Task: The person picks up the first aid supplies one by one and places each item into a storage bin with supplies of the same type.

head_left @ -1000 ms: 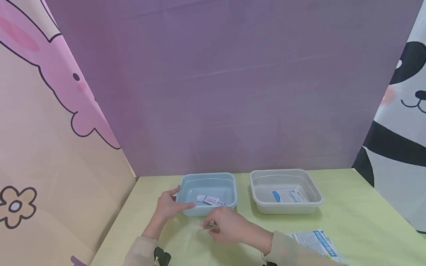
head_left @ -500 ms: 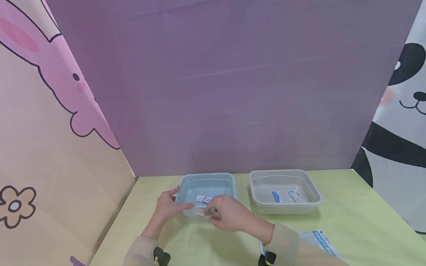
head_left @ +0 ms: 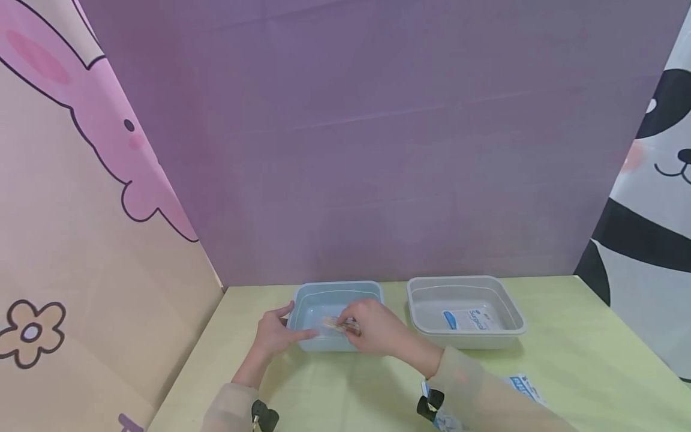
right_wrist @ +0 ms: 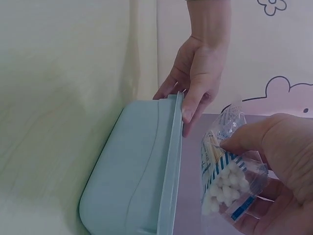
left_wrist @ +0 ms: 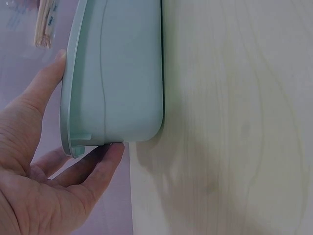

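Note:
A light blue plastic basin (head_left: pixel 324 344) stands at the back of the table, left of centre. My left hand (head_left: pixel 275 333) holds its left front corner, thumb on the rim and fingers against the side wall. Over the basin's opening, my right hand (head_left: pixel 375 327) pinches a clear, blue-striped bag of cotton swabs (right_wrist: pixel 225 171). White cotton tips show at one end of the bag in the right wrist view, wooden sticks at the other. The right hand and the bag cover much of the basin's inside in the head view.
To the right of the basin stands a grey plastic bin (head_left: pixel 464 341) with a white and blue packet (head_left: pixel 471 319) marked "Surgical" inside. Another blue and white packet (head_left: pixel 525 387) lies at the front right, partly behind the right sleeve. A purple backdrop (head_left: pixel 345 150) rises behind the table.
My right hand has lifted the bag of cotton swabs from in front of the basin up over its opening. The small tube and packet seen inside earlier are now hidden. The left hand stays put.

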Demonstrator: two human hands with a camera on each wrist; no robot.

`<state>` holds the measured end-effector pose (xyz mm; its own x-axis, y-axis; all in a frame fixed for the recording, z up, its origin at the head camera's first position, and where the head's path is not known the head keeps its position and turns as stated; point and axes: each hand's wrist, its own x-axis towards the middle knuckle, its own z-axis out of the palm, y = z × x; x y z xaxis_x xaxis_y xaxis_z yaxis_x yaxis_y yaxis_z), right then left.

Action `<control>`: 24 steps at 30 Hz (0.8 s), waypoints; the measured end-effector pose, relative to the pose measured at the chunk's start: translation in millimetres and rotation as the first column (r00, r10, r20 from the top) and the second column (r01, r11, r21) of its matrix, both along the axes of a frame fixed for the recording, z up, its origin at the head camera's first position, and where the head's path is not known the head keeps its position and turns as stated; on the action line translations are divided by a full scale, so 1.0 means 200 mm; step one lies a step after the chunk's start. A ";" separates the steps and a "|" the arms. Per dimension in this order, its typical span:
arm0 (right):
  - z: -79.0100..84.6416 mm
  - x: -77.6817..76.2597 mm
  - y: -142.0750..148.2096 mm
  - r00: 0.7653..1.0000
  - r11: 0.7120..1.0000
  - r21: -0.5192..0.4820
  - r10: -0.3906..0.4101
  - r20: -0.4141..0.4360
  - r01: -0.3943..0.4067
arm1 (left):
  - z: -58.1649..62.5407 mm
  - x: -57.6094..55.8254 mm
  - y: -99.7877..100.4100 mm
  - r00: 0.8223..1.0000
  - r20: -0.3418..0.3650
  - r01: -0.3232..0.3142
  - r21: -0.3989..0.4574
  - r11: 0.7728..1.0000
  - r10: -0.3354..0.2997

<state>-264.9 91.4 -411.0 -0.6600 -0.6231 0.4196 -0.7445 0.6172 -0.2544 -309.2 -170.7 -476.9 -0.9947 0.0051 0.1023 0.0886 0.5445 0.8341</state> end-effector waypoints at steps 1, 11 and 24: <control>0.00 -0.01 0.00 1.000 1.000 -0.003 0.001 -0.002 -0.001 | 0.00 0.00 0.00 1.000 0.004 -0.002 -0.001 1.000 0.002; -0.02 -0.11 -0.02 1.000 0.999 -0.043 -0.016 -0.011 0.015 | 0.00 0.00 0.00 1.000 0.005 -0.003 -0.017 1.000 0.003; -0.05 -0.19 -0.06 0.995 0.994 -0.048 -0.101 0.021 0.102 | -0.01 -0.02 0.00 1.000 0.011 -0.008 -0.007 1.000 0.008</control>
<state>-303.1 80.3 -421.9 -0.7266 -0.5313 0.4356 -0.6736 0.6758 -0.2992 -313.8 -171.3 -478.5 -0.9958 -0.0024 0.0916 0.0751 0.5514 0.8309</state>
